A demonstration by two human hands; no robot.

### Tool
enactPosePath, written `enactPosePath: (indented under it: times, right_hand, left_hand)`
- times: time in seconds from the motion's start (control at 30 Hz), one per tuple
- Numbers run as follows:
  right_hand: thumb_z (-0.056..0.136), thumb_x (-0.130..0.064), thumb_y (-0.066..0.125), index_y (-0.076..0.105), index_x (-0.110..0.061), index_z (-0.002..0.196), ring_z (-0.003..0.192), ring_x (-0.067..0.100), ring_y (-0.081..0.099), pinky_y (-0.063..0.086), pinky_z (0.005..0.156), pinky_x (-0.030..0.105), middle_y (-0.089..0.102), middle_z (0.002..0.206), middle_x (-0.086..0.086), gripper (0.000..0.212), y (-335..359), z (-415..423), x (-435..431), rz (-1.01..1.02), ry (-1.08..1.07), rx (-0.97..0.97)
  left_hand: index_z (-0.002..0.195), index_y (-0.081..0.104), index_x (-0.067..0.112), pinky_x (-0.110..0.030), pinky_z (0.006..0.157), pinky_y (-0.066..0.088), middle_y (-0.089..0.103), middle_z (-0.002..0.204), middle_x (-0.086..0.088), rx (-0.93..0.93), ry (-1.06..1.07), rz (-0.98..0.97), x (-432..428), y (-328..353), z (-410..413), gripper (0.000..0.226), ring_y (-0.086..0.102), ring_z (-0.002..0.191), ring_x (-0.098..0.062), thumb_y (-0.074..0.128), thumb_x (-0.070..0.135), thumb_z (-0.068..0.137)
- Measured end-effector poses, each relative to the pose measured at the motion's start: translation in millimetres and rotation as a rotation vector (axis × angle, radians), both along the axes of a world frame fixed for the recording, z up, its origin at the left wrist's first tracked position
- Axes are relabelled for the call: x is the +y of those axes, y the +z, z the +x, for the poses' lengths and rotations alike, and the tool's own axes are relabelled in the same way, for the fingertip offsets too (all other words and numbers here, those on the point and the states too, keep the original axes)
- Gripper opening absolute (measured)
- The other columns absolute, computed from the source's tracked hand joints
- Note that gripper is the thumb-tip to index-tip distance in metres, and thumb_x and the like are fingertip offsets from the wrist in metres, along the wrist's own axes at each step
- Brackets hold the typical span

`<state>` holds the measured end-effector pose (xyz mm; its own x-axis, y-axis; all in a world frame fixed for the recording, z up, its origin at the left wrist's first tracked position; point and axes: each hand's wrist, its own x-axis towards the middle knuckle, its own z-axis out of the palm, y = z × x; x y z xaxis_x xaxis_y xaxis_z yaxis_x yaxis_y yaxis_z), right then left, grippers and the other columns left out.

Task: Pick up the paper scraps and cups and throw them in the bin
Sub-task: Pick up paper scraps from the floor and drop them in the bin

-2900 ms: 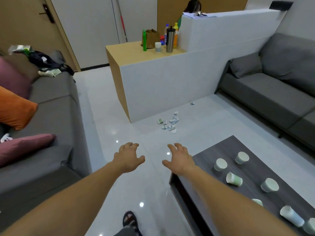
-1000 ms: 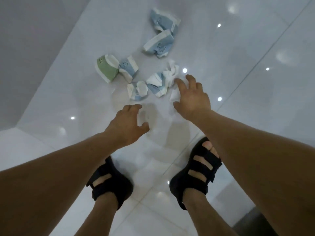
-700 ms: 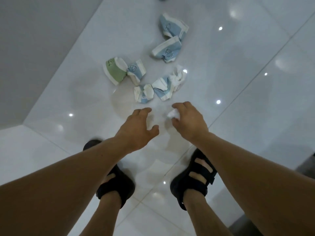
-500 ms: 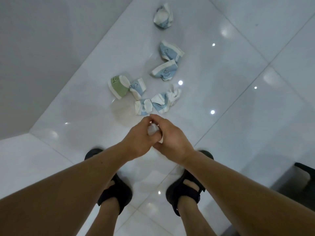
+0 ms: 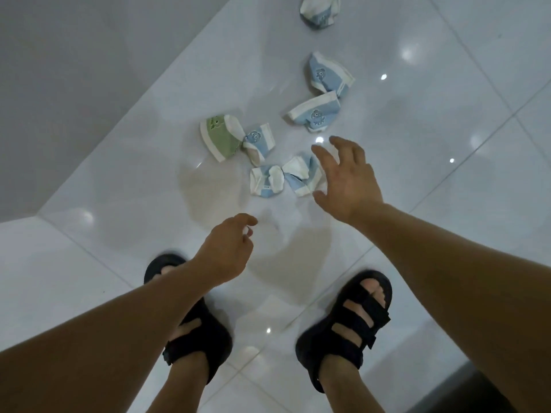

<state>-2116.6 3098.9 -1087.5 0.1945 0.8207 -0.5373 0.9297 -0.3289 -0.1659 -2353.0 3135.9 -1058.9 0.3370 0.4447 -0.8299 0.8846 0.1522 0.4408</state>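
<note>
Several crumpled paper scraps lie on the white tiled floor: a green one [image 5: 219,138], a small blue one [image 5: 258,141] beside it, a blue-and-white one [image 5: 266,180], and two bigger blue ones [image 5: 316,113] [image 5: 327,73] further off. My right hand [image 5: 347,181] hovers with fingers spread just over another blue scrap [image 5: 299,174], partly covering it. My left hand [image 5: 226,245] is lower and nearer to me, fingers curled around a small white scrap [image 5: 247,231], of which only a sliver shows.
A grey wall panel [image 5: 74,70] rises along the left of the floor. One more scrap [image 5: 319,10] lies at the top edge. My feet in black sandals [image 5: 346,323] stand just below the hands. A dark furniture edge [image 5: 489,391] shows at bottom right.
I have walked to the scraps and bent over them. My right hand picked a white scrap off the floor, passed it into my left hand, then reached out again over the pile.
</note>
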Motion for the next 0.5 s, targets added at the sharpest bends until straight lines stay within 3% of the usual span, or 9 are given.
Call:
enactPosePath:
  times: [0.17, 0.27, 0.37, 0.5]
  right_hand:
    - [0.081, -0.042, 0.069, 0.021, -0.025, 0.151, 0.147, 0.029, 0.01, 0.017, 0.115, 0.048, 0.018, 0.158, 0.008, 0.086, -22, -15, 17, -0.019, 0.345, -0.016]
    - [0.084, -0.027, 0.062, 0.028, -0.019, 0.148, 0.139, 0.032, 0.027, 0.005, 0.116, 0.054, 0.03, 0.15, 0.011, 0.073, -34, -31, 18, -0.003, 0.446, -0.116]
    - [0.084, -0.017, 0.055, 0.036, -0.013, 0.144, 0.122, 0.035, 0.043, 0.01, 0.115, 0.051, 0.042, 0.138, 0.013, 0.062, -37, -38, 13, 0.023, 0.416, -0.118]
    - [0.08, -0.023, 0.062, 0.04, -0.013, 0.14, 0.115, 0.033, 0.046, 0.017, 0.112, 0.045, 0.049, 0.129, 0.01, 0.065, -19, -42, 2, 0.018, 0.354, -0.036]
  left_hand:
    - [0.124, 0.053, 0.022, -0.031, 0.072, 0.047, 0.055, 0.118, -0.003, 0.024, -0.029, 0.0, -2, -17, -7, 0.037, 0.06, 0.103, -0.022, 0.041, 0.006, 0.093]
    - [0.125, 0.052, 0.022, -0.029, 0.069, 0.046, 0.055, 0.118, -0.003, 0.041, -0.059, 0.01, 4, -22, -9, 0.037, 0.06, 0.101, -0.021, 0.042, 0.008, 0.092]
    - [0.126, 0.052, 0.021, -0.029, 0.068, 0.046, 0.056, 0.118, -0.003, 0.061, -0.076, 0.019, 12, -23, -9, 0.039, 0.06, 0.099, -0.021, 0.041, 0.008, 0.091]
    - [0.127, 0.052, 0.02, -0.031, 0.072, 0.048, 0.056, 0.121, -0.004, 0.082, -0.085, 0.013, 17, -9, -9, 0.039, 0.06, 0.101, -0.022, 0.041, 0.009, 0.091]
